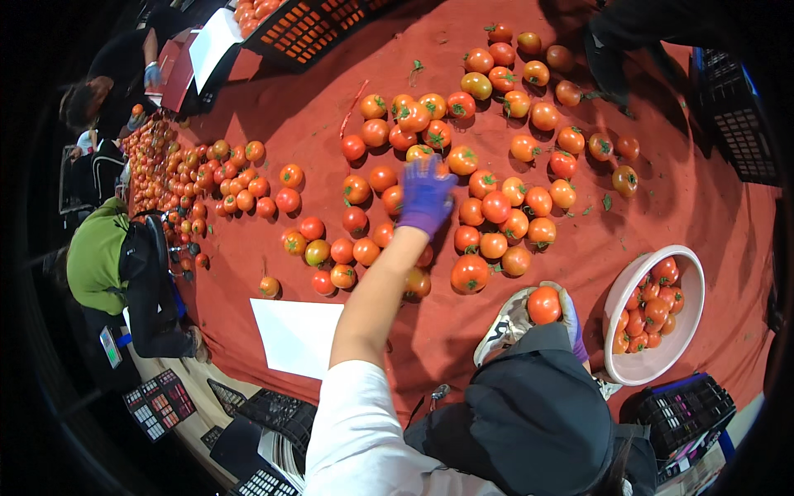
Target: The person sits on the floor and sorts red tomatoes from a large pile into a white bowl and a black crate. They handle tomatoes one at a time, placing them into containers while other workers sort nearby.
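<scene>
My left hand (pixel 426 197), in a purple glove, reaches out over the loose tomatoes on the red cloth. Its fingers are stretched and slightly apart, beside a greenish-orange tomato (pixel 419 153) and an orange one (pixel 462 160). No tomato shows in its grasp, though the palm faces down and is hidden. Close to my knee, my right hand (pixel 571 318), gloved in grey and purple, is closed around a red tomato (pixel 544 305). To the right of it, a pale pink basin (pixel 614 318) holds several red tomatoes (pixel 656 312).
White sheets lie on the red cloth (pixel 314 273) at front left and far left. A black crate (pixel 302 37) of tomatoes stands at the back; others stand at right. A tomato heap (pixel 165 165) spreads left, near a person in green (pixel 98 256). Another person's dark-clothed legs stand far right.
</scene>
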Motion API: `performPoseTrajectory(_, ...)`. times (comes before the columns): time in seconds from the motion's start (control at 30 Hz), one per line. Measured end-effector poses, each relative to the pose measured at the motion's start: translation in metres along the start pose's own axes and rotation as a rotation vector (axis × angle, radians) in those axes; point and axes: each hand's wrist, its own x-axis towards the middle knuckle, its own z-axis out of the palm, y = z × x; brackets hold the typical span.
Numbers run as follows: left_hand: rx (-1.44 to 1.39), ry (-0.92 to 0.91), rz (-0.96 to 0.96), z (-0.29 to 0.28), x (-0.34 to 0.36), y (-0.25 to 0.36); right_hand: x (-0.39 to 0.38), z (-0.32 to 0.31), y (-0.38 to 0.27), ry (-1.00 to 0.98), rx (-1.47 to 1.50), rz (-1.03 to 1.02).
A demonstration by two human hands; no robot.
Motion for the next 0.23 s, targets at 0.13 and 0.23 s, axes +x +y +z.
performPoseTrajectory(0.13,0.249,-0.213,-0.281,-0.019,-0.024,-0.079,-0.006,-0.01,-0.009,-0.002,0.02,-0.023)
performPoseTrajectory(0.23,0.188,-0.227,-0.346,-0.032,-0.031,-0.1,-0.001,-0.034,-0.012,0.019,-0.05,-0.054)
